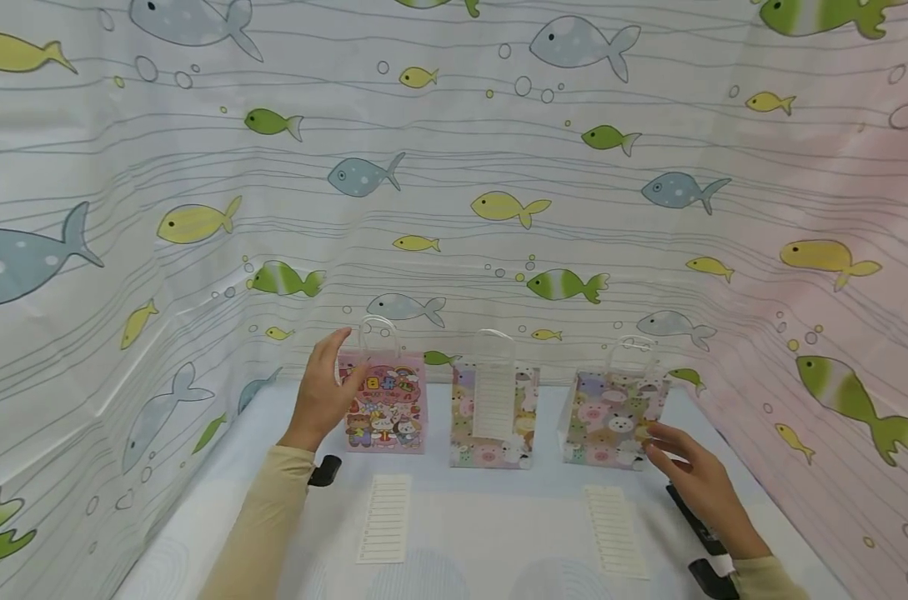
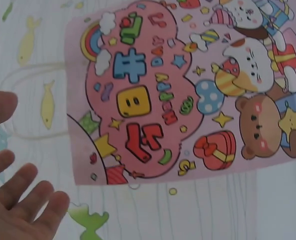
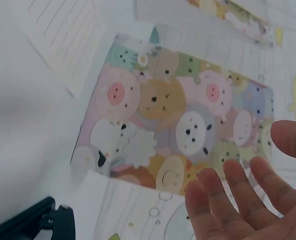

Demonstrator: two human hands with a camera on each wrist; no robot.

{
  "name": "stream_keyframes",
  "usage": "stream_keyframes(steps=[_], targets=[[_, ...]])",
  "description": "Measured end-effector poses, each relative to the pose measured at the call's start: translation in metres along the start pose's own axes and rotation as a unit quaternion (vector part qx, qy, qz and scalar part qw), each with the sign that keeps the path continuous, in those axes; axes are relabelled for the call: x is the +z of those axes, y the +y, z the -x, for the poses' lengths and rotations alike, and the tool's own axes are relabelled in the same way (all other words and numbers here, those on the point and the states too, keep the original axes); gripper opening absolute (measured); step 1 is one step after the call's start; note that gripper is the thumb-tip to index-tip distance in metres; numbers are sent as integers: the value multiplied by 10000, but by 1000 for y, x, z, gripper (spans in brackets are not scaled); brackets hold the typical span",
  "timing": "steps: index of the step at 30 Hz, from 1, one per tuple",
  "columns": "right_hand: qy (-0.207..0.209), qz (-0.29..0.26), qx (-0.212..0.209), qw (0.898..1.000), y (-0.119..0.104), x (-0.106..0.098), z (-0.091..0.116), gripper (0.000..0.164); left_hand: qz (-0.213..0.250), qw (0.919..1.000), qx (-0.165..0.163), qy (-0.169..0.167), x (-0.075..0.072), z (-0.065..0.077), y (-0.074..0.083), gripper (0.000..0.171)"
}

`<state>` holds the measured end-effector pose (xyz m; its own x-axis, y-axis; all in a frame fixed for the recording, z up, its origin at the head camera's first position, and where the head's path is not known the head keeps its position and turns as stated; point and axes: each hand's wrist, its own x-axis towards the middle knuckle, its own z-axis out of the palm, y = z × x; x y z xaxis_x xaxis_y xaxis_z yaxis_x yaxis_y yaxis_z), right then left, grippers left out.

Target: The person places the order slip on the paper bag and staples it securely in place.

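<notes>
My left hand (image 1: 322, 392) is beside the pink cartoon gift bag (image 1: 386, 408), its fingers relaxed near the clear handle (image 2: 35, 135). In the left wrist view, thumb and fingers are spread apart with nothing between them. On the right, my right hand (image 1: 694, 475) is at the lower side of an animal-print gift bag (image 1: 611, 417), fingers loosely bent and holding nothing. The right wrist view has those fingers (image 3: 232, 200) overlapping the bag's printed front. Between these two stands another animal-print gift bag (image 1: 461, 454), with a lined paper slip (image 1: 493, 402) over its front.
Two lined paper slips lie on the pale table, one at the left (image 1: 383, 518) and one at the right (image 1: 617, 532). A long black object (image 1: 694, 518), like a stapler, lies by my right wrist. Fish-patterned sheeting (image 1: 461, 167) rises behind and at both sides.
</notes>
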<state>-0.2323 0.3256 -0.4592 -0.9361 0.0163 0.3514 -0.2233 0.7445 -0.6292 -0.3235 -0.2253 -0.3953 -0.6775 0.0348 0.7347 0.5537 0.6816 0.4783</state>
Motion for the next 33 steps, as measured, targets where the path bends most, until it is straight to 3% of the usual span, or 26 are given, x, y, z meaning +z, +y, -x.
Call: stream_keyframes(steps=[5,10,17,22,33], targets=[[-176,-154,-279,9993,-7,12,1,52,-50,9920,-792,-986,-7,-7,-24,75],[-297,-593,-516,9965,-18,20,-2,48,205,9795,-1398,-1435,-5,-12,-41,77],[-448,-1040,-834,9901,-43,25,-8,45,432,9731,-1744,-1443,2,-10,-52,67],[-508,-1244,-1016,9857,-57,31,-14,44,621,9754,-1685,-1281,6,-10,-51,54],[-816,-1715,-1002,9767,-81,55,-20,40,631,9759,-1687,-1235,7,-11,-46,49]])
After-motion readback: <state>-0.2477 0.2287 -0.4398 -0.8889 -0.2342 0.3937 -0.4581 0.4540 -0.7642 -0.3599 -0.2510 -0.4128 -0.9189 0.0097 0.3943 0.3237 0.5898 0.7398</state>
